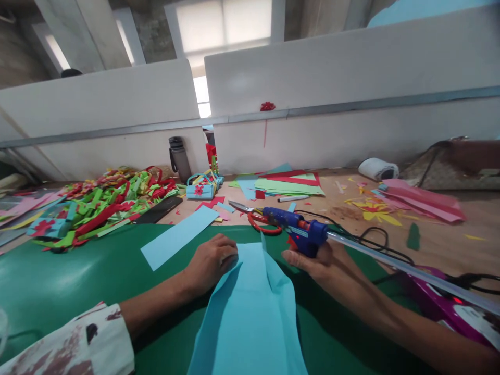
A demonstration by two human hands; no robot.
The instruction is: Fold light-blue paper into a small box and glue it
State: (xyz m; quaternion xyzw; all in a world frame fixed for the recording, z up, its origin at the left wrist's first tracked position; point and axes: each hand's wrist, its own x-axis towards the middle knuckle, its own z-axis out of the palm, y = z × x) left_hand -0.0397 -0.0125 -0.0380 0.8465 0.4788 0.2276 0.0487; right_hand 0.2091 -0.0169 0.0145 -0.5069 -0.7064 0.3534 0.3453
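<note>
My left hand (214, 263) is closed on the left edge of a folded light blue paper (250, 317), which lies lengthwise before me on a green mat (97, 276). A flap stands up at the paper's far right corner. In my right hand (322, 263) is a blue hot glue gun (299, 226), its nozzle pointing left above the mat's far edge. A long clear glue stick (390, 260) sticks out of its back. Just beyond lie scissors with red handles (265, 224). A flat light blue paper strip (179, 237) rests left of my left hand.
Paper scraps (105, 200) are heaped at the left, near a grey bottle (179, 159) and a small blue paper basket (201, 190). Coloured sheets (289, 183) and a white marker (292, 198) lie behind. A black cable (375, 239) and a purple power strip (441, 302) are at the right.
</note>
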